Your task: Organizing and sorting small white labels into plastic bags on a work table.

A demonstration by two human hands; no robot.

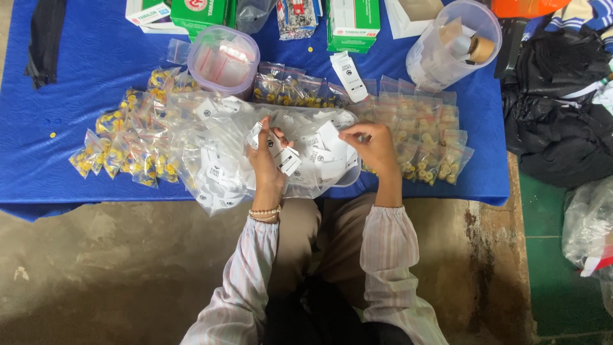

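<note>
My left hand (267, 161) holds a few small white paper labels (287, 160) over a clear plastic bag (211, 172) full of such labels. My right hand (375, 148) pinches another white label (332, 142) from the pile beside it. Both hands rest at the near edge of the blue mat (83, 76). Small clear zip bags with yellow pieces (128, 150) lie in rows to the left, and more such bags (428, 137) lie to the right of my right hand.
A round clear tub with a pinkish rim (223, 59) stands behind the label pile. A clear jug holding a tape roll (454, 43) sits at the back right. Green and white boxes (352, 22) line the far edge. Dark bags (562, 115) lie on the floor at right.
</note>
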